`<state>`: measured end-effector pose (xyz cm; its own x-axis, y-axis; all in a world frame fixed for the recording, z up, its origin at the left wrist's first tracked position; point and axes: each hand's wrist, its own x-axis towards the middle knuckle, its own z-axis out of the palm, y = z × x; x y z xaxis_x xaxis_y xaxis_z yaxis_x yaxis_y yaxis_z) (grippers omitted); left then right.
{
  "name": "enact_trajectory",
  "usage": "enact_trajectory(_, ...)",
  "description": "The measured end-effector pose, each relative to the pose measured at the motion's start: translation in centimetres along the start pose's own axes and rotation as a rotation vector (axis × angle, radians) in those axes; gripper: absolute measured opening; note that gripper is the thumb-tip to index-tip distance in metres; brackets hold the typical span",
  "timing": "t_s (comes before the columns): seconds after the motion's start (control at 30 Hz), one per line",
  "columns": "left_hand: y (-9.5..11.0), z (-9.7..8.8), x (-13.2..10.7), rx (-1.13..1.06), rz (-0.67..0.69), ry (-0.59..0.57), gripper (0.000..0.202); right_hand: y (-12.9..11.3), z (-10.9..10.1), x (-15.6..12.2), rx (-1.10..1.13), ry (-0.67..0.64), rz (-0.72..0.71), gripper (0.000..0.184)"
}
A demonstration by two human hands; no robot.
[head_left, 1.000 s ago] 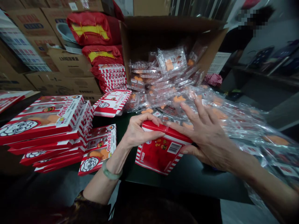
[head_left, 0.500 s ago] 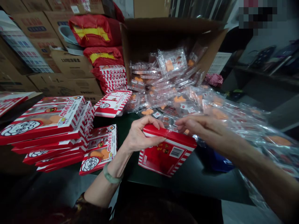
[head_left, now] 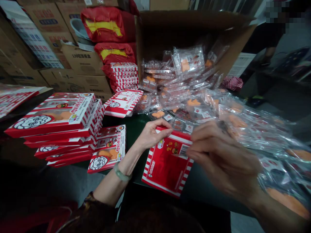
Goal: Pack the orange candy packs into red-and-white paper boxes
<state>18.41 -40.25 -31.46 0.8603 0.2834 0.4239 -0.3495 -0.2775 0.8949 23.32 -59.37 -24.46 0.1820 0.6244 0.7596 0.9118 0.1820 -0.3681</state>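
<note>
A red and white striped box (head_left: 167, 165) stands tilted on the dark green table (head_left: 136, 129), its back with a barcode facing me. My left hand (head_left: 153, 132) is closed on the box's top left corner. My right hand (head_left: 218, 155) is blurred by motion, fingers bunched at the box's top right edge near the barcode. Clear plastic packets with orange pieces (head_left: 194, 103) lie just behind the box.
Stacks of filled red striped boxes (head_left: 60, 123) sit at left, one more (head_left: 109, 150) lies beside my left wrist. An open cardboard carton (head_left: 155, 35) spills packets at the back. Red sacks (head_left: 104, 26) and cartons stand behind. A person stands at the far right.
The box has tipped more upright towards me. My right hand came nearer and its fingers closed at the box's top right edge. The camera view shifted slightly.
</note>
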Motion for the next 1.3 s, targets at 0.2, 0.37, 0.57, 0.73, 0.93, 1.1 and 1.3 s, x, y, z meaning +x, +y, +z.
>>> enact_trajectory(0.2, 0.2, 0.3, 0.1, -0.057, -0.127, -0.039, 0.024, 3.1, -0.1, 1.2, 0.235, -0.272, 0.429, 0.017)
enact_trajectory(0.37, 0.1, 0.1, 0.1, -0.097, -0.163, -0.085, 0.022, 5.1, 0.5, 1.1, 0.34, -0.366, 0.624, 0.017)
enact_trajectory(0.57, -0.5, 0.1, 0.4, -0.143, -0.169, -0.133, 0.022, 5.1, 1.1, 1.3, 0.338, -0.366, 0.754, 0.018)
enact_trajectory(0.73, 0.2, 0.3, 0.1, -0.128, -0.199, -0.118, 0.03, 5.3, 2.1, 1.1, 0.257, -0.272, 0.71, 0.02)
enact_trajectory(0.93, 1.7, 0.7, -1.2, 0.076, -0.113, -0.032, 0.042, 5.2, 2.2, 0.4, 0.534, -0.325, 0.96, 0.028)
enact_trajectory(1.1, 2.8, 0.4, -2.2, 0.089, -0.001, -0.108, 0.04, 5.1, 2.1, -0.5, 0.885, -0.404, 1.275, 0.038)
enact_trajectory(1.3, 4.2, 0.8, -2.9, 0.06, 0.092, -0.133, 0.042, 3.6, 1.4, -0.2, 1.093, -0.45, 1.291, 0.051)
